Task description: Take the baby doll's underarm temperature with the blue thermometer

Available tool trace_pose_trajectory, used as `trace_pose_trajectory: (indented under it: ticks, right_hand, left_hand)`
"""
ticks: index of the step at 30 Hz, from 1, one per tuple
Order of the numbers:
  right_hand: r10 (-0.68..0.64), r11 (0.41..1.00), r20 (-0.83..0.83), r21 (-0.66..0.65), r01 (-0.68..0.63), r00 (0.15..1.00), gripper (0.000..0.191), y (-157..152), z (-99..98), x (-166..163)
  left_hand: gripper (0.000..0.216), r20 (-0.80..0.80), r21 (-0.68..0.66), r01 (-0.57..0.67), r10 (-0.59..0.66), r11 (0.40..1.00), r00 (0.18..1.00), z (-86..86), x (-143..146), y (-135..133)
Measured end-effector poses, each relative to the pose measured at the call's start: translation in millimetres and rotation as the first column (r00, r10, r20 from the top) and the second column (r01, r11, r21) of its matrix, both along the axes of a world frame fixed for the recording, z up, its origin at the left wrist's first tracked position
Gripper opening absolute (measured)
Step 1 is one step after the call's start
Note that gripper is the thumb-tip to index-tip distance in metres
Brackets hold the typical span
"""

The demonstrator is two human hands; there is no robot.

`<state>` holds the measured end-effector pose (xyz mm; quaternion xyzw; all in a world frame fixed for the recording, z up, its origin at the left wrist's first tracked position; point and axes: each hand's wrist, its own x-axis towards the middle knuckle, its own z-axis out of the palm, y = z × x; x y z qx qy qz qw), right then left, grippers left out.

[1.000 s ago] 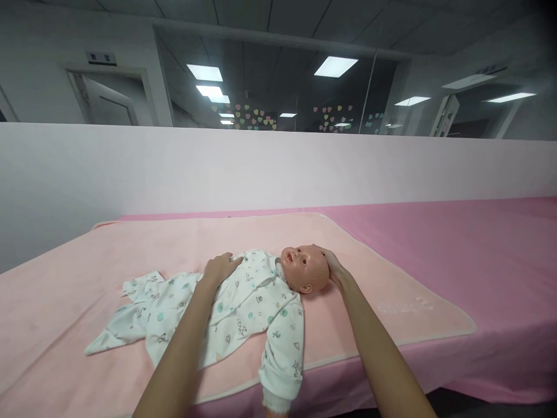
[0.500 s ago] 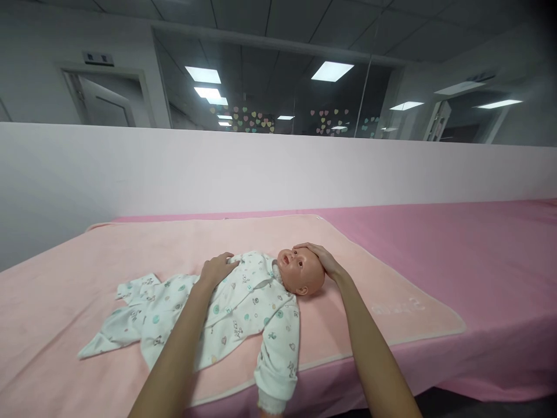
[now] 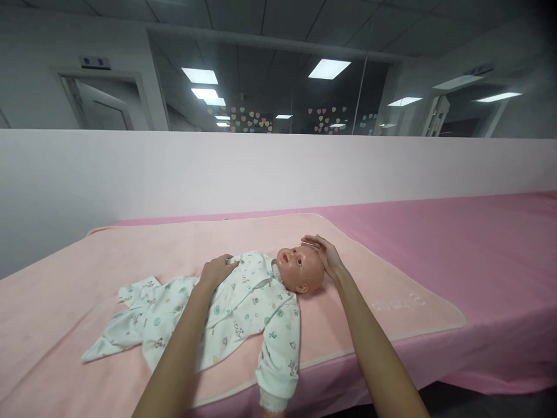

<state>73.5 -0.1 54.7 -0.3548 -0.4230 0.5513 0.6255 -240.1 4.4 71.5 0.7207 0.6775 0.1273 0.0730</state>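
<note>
A baby doll lies on its back on a light pink blanket (image 3: 383, 290), its bare head (image 3: 302, 270) to the right. It wears a white printed romper (image 3: 235, 313); one sleeve hangs over the blanket's near edge. My left hand (image 3: 216, 270) rests flat on the doll's chest, fingers stretched out. My right hand (image 3: 324, 253) hovers at the top of the doll's head, fingers extended and loosely apart, barely touching it.
The blanket covers a long table with a darker pink cloth (image 3: 478, 244) that runs off to the right. A white partition wall (image 3: 278, 168) stands right behind it, with dark glass and doorways above.
My right hand has slid from cupping the back of the doll's head up over its top and now lifts off it. My left hand stays on the chest.
</note>
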Motion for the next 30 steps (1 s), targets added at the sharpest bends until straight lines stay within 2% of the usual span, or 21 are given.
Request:
trace_pose_trajectory:
  ticks: [2,4,6,8,11,15,17,19,21,24,26,27,28,30]
  right_hand:
    - [0.007,0.996,0.107,0.083,-0.016,0.994,0.025,-4,5.1,-2]
    - [0.008,0.993,0.217,0.109,-0.033,0.976,0.023,-9,9.0,-6]
    - [0.056,0.997,0.238,0.043,-0.068,0.97,0.025,-14,11.0,-10]
    - [0.164,0.985,0.202,-0.082,-0.15,0.965,0.033,-17,10.7,-12]
    - [0.306,0.926,0.105,-0.261,-0.271,0.946,0.045,-17,5.1,-12]
    - [0.393,0.864,0.002,-0.343,-0.368,0.92,0.044,-11,-8.4,-9]
    - [0.293,0.922,0.045,-0.278,-0.269,0.955,0.039,-6,-12.8,-6]
    - [0.071,0.989,0.084,-0.135,-0.06,0.994,0.033,-2,-13.0,-2]
    - [-0.089,0.996,0.07,-0.018,0.09,0.994,0.03,0,-9.2,0]
    - [-0.09,0.994,0.154,0.074,0.079,0.984,0.03,-2,-1.2,-2]
    - [-0.072,0.992,0.246,0.117,0.044,0.966,0.029,-5,2.2,-5]
    - [-0.064,0.992,0.279,0.125,0.029,0.958,0.029,-7,2.8,-6]
    - [-0.051,0.993,0.294,0.119,0.017,0.954,0.031,-8,2.8,-7]
    - [-0.008,0.997,0.286,0.07,-0.013,0.958,0.037,-9,1.2,-7]
  left_hand:
    - [0.053,-0.008,0.001,0.001,-0.001,1.0,1.0,0.8,0,-1]
    - [0.053,-0.01,0.0,0.0,0.0,1.0,1.0,1.2,0,-1]
    - [0.053,-0.004,-0.003,0.0,0.0,1.0,1.0,1.1,0,-1]
    - [0.053,0.007,-0.008,0.0,0.0,1.0,1.0,0.7,1,-1]
    - [0.054,0.022,-0.016,-0.007,0.007,1.0,1.0,0.6,1,-1]
    - [0.054,0.03,-0.039,-0.012,0.014,0.999,0.999,1.2,0,0]
    - [0.054,0.031,-0.05,-0.013,0.014,0.999,0.999,0.5,-1,2]
    - [0.054,0.031,-0.054,-0.02,0.021,0.998,0.999,-1.3,-3,4]
    - [0.053,0.027,-0.053,-0.035,0.036,0.998,0.999,-3.2,-3,5]
    - [0.048,0.126,0.026,-0.044,0.04,0.999,0.991,-1.8,1,3]
    - [0.046,0.364,0.125,0.017,-0.062,0.992,0.929,3.6,7,-2]
    - [0.047,0.511,0.18,0.066,-0.151,0.981,0.846,7.3,12,-6]
    - [0.049,0.642,0.231,0.121,-0.244,0.965,0.727,11.3,18,-11]
    - [0.05,0.778,0.29,0.22,-0.363,0.932,0.513,18.5,31,-22]
